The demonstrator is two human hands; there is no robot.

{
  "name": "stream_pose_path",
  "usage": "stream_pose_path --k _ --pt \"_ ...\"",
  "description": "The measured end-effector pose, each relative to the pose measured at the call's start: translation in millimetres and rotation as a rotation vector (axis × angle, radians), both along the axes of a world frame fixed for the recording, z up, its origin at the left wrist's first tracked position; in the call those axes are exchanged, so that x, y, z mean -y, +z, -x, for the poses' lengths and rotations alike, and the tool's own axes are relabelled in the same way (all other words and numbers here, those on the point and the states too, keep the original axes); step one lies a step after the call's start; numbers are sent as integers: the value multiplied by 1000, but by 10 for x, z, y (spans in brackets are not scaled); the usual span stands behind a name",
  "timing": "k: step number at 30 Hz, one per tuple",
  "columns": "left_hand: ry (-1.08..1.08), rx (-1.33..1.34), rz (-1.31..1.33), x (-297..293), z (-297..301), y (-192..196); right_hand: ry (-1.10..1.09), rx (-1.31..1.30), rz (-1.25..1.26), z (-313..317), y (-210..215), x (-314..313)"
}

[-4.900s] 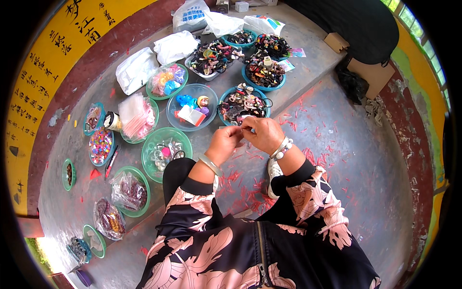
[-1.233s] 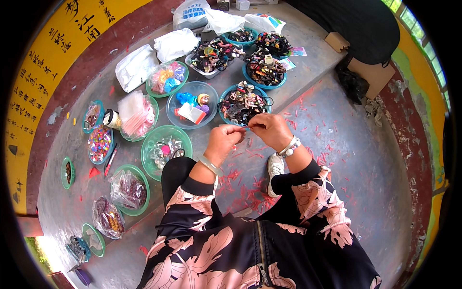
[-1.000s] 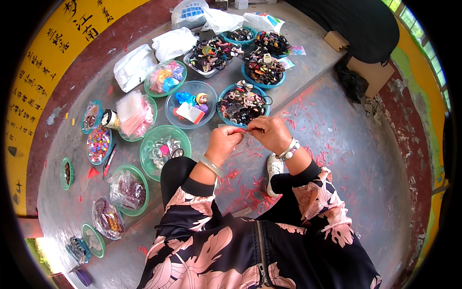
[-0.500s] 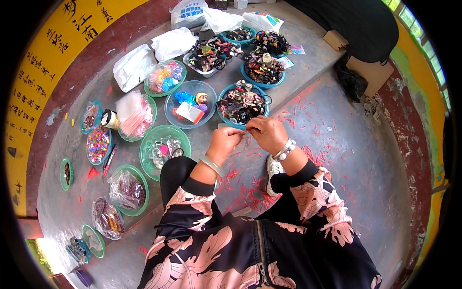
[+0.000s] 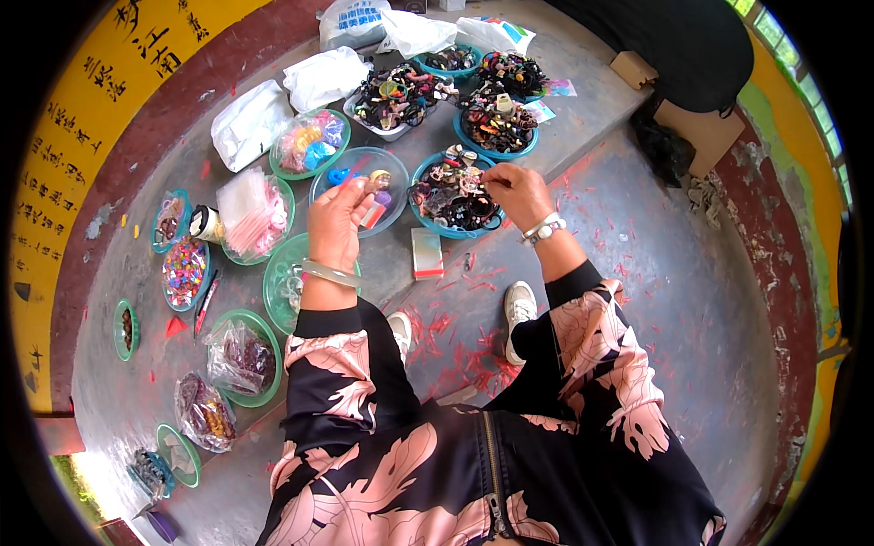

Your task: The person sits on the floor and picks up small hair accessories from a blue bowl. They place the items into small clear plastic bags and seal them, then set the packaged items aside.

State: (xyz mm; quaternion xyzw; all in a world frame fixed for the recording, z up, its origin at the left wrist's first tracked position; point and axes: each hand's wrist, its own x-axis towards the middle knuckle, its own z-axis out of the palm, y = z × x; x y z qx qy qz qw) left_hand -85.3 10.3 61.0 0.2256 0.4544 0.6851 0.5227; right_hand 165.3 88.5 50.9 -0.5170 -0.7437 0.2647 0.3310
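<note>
Soft, even daylight lit my view, shadows were faint, glare burned at lower left, and fisheye bent the edges.

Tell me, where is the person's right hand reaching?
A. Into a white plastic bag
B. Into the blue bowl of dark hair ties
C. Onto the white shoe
B: the right hand has its fingers at the rim of the blue bowl of dark hair ties.

free: bare grey surface (image 5: 655,273) right of the right hand (image 5: 517,193), open toward the brown box (image 5: 696,136) | blocked: bowls packed edge to edge ahead, blue bowl of hair ties (image 5: 452,194) under that hand, clear bowl (image 5: 360,187) beyond the left hand (image 5: 337,223) | small box (image 5: 427,252) lies between the forearms
</note>
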Motion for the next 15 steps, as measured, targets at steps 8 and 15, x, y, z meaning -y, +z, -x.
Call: stream_pose_path --k 8,15 --pt "33 132 24 -102 44 -264 152 408 154 119 -971 -595" --pt "52 46 59 -167 33 -308 413 802 157 452 -1569 -582"
